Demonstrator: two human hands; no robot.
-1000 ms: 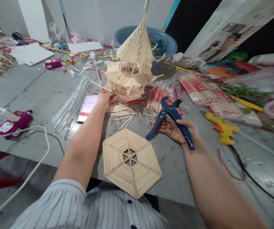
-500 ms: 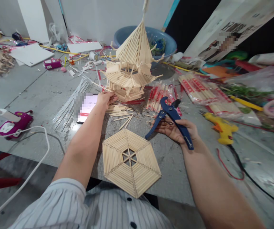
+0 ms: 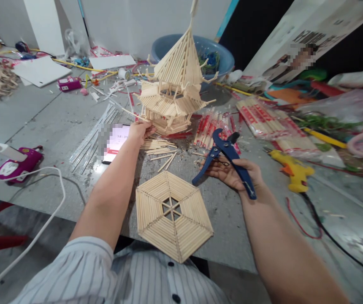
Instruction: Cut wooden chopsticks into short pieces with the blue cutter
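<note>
A multi-tiered model pagoda (image 3: pixel 177 63) built of pale wooden sticks stands upright at the middle of the table. My left hand (image 3: pixel 141 130) is at its lower left edge, fingers closed against the base; the fingertips are partly hidden. Lying across my right palm is a blue pipe cutter (image 3: pixel 232 155), its handles spread and its hooked jaw pointing away from me. My right thumb crosses one handle while the fingers stretch beneath the tool. A flat hexagonal stick panel (image 3: pixel 188 211) lies between my forearms at the table's front edge. Short loose sticks (image 3: pixel 159 147) lie just beyond it.
Left of my arm are a phone (image 3: pixel 116 143), clear glue sticks (image 3: pixel 93 135) and a purple power socket (image 3: pixel 18 164) with a white cable. On the right lie a yellow glue gun (image 3: pixel 292 169) and packaged chopsticks (image 3: pixel 264 118). A blue basin (image 3: pixel 226 55) stands behind the pagoda.
Both hands, the pipe cutter and the pagoda hold their places. The view has shifted very slightly, and the phone's display reading has changed.
</note>
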